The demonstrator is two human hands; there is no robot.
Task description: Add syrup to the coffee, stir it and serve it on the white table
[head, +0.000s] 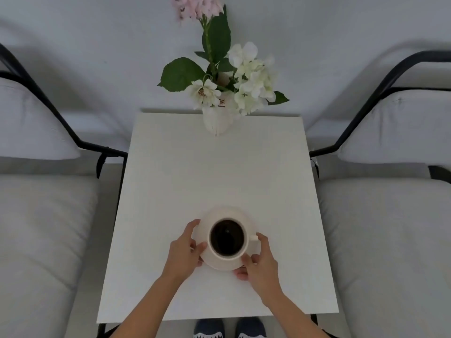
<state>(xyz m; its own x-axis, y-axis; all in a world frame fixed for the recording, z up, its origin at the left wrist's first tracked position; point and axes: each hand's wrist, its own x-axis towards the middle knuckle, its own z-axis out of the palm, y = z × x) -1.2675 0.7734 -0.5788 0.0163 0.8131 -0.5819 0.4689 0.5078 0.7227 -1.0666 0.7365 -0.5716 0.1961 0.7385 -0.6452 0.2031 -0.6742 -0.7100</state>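
Observation:
A cream cup (pixel 244 250) full of dark coffee stands on a matching saucer (pixel 228 214) on the near half of the white table (pixel 214 172). The cup's handle points right. My left hand (pixel 184 252) holds the saucer's left rim, thumb on top and fingers around the edge. At the saucer's front right rim is my right hand (pixel 260 261), gripping it just below the cup handle. No syrup or spoon is in view.
A white vase (pixel 217 121) of white and pink flowers stands at the table's far edge. Cushioned chairs with black frames flank the table, left (pixel 44 215) and right (pixel 390 215). My feet (pixel 229 329) show under the near edge.

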